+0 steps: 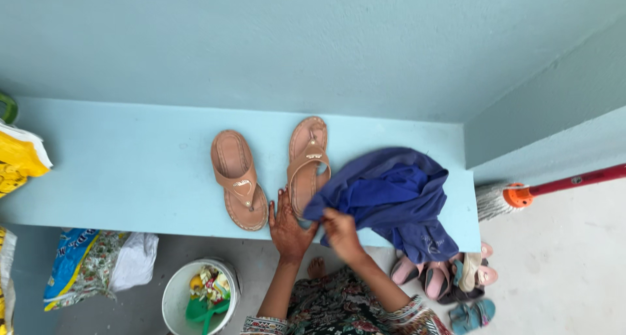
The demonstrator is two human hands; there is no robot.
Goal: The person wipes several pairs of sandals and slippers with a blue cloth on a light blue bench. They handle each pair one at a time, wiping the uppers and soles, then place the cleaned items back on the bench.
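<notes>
On the near edge of the pale blue surface (pixel 130 172), the left hand (pixel 289 227) lies flat, its fingers (pixel 283 203) spread wide and straight, touching the surface just beside the near end of the right tan sandal (pixel 308 162). Right of it, the right hand (pixel 340 232) has its fingers pinched closed on the near left corner of a dark blue cloth (pixel 391 195) (soft, crumpled, draped over the near edge at the right end). That corner overlaps the right sandal's near end. A second tan sandal (pixel 238 180), with the same smooth strap and stitched oval sole, lies to the left. Below, on the floor, sit a white bucket (pixel 175 296) and small slippers (pixel 450 276).
</notes>
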